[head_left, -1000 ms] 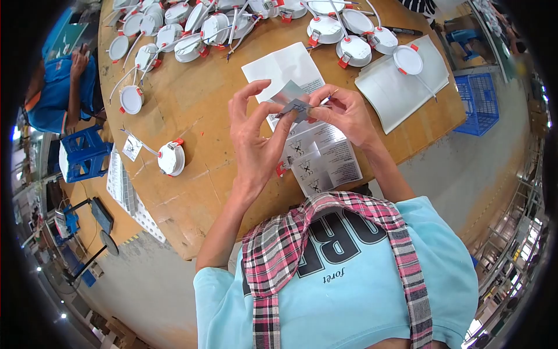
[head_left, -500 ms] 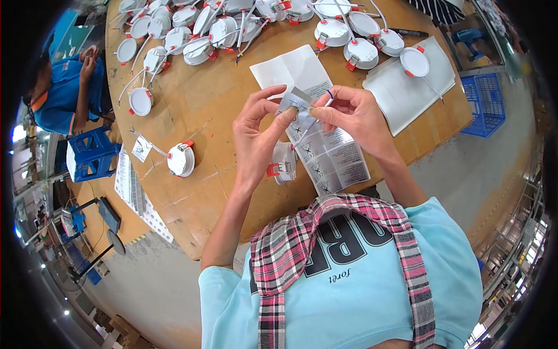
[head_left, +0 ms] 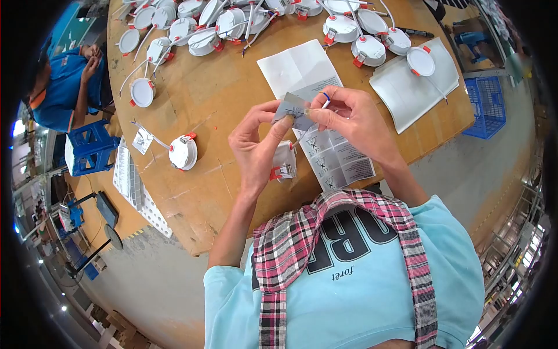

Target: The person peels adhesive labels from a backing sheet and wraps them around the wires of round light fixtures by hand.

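We see a glossy, silvery label (head_left: pixel 297 109), a smooth, plastic-looking lamp (head_left: pixel 283 153) — and a scuffed, wood-like tabletop (head_left: pixel 203 81), a matt cloth apron (head_left: pixel 285 250).

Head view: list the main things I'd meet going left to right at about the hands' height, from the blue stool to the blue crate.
Blue stool, printed white tag, round white light, left hand, silver label, right hand, white sheets, blue crate.

- You get bright, even light across the table (head_left: pixel 200 131)
- Your view bends toward black, rounded edges
- Glare spots dot your left
- Markings on your silver label (head_left: pixel 297 109) look indistinct
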Action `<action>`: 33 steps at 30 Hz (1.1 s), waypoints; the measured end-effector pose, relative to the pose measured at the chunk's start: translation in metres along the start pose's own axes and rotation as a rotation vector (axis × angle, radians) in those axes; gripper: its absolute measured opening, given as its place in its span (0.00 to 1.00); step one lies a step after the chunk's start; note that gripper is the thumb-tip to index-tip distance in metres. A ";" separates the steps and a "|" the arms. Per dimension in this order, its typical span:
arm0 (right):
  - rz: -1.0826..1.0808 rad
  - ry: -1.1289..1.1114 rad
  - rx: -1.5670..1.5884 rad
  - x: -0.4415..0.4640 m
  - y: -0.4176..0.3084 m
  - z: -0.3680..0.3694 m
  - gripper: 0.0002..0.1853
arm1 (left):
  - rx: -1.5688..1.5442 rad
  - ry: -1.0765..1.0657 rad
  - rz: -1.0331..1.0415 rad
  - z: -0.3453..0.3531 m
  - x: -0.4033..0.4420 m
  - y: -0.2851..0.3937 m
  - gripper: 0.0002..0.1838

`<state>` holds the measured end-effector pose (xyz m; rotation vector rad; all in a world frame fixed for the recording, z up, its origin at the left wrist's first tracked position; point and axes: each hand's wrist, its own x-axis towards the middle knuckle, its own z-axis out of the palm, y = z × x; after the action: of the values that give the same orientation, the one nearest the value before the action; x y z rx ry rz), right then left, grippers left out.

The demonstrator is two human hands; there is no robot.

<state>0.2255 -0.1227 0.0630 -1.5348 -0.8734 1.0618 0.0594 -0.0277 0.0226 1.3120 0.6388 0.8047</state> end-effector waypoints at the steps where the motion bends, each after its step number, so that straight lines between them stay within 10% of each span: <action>1: 0.003 -0.006 -0.001 0.001 0.000 -0.001 0.09 | -0.020 0.004 -0.018 -0.001 -0.001 -0.002 0.02; 26: 0.008 -0.004 -0.078 0.009 0.002 0.006 0.08 | -0.122 0.116 -0.083 0.002 0.003 -0.005 0.07; 33: -0.369 0.052 -0.291 0.017 -0.006 0.009 0.09 | -0.178 0.104 -0.051 -0.005 0.004 -0.001 0.05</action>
<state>0.2231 -0.1030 0.0646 -1.5488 -1.2598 0.6456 0.0574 -0.0218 0.0212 1.0935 0.6641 0.8719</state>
